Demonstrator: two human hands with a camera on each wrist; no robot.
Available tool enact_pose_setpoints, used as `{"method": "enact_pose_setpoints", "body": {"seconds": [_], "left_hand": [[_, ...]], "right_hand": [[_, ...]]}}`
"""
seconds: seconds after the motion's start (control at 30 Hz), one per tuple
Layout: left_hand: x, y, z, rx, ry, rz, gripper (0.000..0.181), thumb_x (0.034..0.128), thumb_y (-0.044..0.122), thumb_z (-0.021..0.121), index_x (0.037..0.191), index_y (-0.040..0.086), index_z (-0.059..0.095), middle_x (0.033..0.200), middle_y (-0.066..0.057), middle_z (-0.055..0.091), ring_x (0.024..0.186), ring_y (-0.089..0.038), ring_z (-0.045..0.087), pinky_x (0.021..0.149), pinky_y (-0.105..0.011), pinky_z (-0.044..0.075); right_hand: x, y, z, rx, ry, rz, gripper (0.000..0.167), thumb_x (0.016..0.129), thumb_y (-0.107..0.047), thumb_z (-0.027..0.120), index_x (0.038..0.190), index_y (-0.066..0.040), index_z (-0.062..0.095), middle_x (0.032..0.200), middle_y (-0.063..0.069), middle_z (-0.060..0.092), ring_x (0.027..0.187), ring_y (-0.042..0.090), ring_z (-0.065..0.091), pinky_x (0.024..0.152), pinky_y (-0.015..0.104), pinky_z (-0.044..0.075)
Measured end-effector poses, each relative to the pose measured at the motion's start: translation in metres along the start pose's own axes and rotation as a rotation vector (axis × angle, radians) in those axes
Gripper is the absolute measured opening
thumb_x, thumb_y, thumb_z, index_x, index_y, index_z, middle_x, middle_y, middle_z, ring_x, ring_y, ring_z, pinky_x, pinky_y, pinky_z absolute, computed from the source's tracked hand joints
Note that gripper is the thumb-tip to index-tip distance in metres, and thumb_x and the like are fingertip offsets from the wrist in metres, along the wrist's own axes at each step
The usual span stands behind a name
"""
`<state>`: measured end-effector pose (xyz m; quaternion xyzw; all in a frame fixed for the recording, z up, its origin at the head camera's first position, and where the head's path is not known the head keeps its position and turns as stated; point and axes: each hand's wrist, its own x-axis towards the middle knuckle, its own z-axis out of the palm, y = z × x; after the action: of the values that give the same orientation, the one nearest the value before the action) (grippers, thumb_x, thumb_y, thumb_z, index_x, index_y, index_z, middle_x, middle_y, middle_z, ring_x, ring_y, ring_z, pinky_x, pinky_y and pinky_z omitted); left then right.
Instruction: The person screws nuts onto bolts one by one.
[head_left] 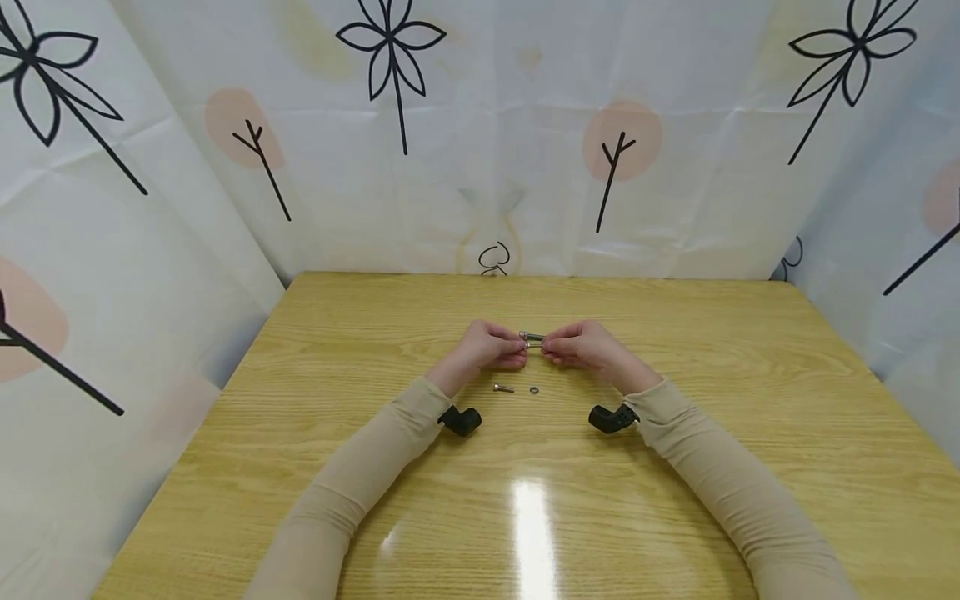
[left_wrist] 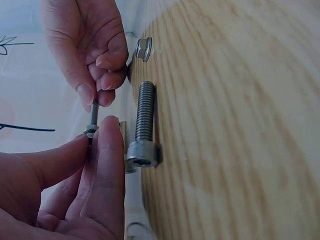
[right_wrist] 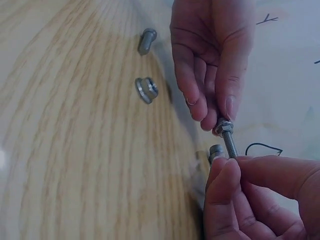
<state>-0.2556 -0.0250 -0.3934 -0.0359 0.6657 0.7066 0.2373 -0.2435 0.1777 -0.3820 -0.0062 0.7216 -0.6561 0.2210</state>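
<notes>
Over the table, my left hand (head_left: pixel 491 346) and right hand (head_left: pixel 588 343) meet fingertip to fingertip around a small metal bolt (right_wrist: pixel 230 144). A flanged nut (right_wrist: pixel 225 128) sits around the bolt at the left-hand end, pinched between left thumb and fingers. The right thumb and fingers pinch the other end of the bolt, and bare thread shows between the hands. Fingers hide both bolt ends. On the table nearer me lie a loose socket-head bolt (left_wrist: pixel 145 117) and a loose flanged nut (left_wrist: pixel 144 49). Just beyond the hands lies another bolt (head_left: pixel 532 336), partly covered.
The wooden table (head_left: pixel 420 517) carries a bright light reflection toward its front. A patterned white curtain (head_left: pixel 480 167) stands along the back and both sides. Black wrist mounts (head_left: pixel 461 421) hang under both sleeves near the table.
</notes>
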Motion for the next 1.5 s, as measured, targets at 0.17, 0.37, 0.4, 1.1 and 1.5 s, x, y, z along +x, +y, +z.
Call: {"method": "enact_pose_setpoints", "body": {"seconds": [0.17,0.37,0.4,1.1,1.5], "left_hand": [[0.002,0.000,0.003,0.059,0.024,-0.019,0.012,0.0883,-0.004,0.066,0.099,-0.009,0.069,0.081,-0.020,0.070,0.066,-0.021,0.070,0.067,-0.032,0.061],[0.003,0.002,0.005,0.074,0.033,-0.030,0.013,0.0884,-0.004,0.065,0.100,-0.010,0.069,0.079,-0.018,0.070,0.064,-0.019,0.069,0.066,-0.031,0.061],[0.003,0.002,0.005,0.072,0.032,-0.033,0.014,0.0884,-0.005,0.065,0.101,-0.010,0.068,0.079,-0.018,0.069,0.064,-0.019,0.069,0.066,-0.031,0.061],[0.004,0.002,0.004,0.102,0.047,-0.019,0.013,0.0893,-0.003,0.065,0.100,-0.009,0.068,0.081,-0.018,0.070,0.064,-0.019,0.069,0.065,-0.031,0.061],[-0.020,0.017,-0.024,0.318,-0.051,0.192,0.026,0.0895,0.013,0.070,0.109,-0.003,0.067,0.104,-0.018,0.067,0.090,-0.030,0.068,0.078,-0.037,0.060]], "right_hand": [[0.003,0.003,-0.001,-0.024,-0.019,0.002,0.031,0.097,0.002,0.053,0.122,0.021,0.051,0.092,0.014,0.069,0.077,0.013,0.067,0.070,0.022,0.058],[0.002,-0.001,0.000,-0.067,-0.016,0.008,0.030,0.097,0.003,0.053,0.121,0.021,0.052,0.093,0.015,0.069,0.076,0.012,0.067,0.073,0.024,0.059],[0.002,-0.002,-0.001,-0.078,-0.017,0.010,0.030,0.096,0.003,0.054,0.121,0.021,0.053,0.093,0.015,0.069,0.076,0.012,0.067,0.074,0.024,0.059],[0.002,-0.002,0.000,-0.080,0.010,0.033,0.029,0.095,0.004,0.056,0.119,0.019,0.055,0.099,0.020,0.068,0.078,0.017,0.069,0.079,0.032,0.059],[-0.016,-0.004,-0.012,-0.049,-0.135,-0.103,0.041,0.100,-0.011,0.049,0.128,0.019,0.046,0.114,0.032,0.058,0.099,0.032,0.064,0.093,0.046,0.052]]}}
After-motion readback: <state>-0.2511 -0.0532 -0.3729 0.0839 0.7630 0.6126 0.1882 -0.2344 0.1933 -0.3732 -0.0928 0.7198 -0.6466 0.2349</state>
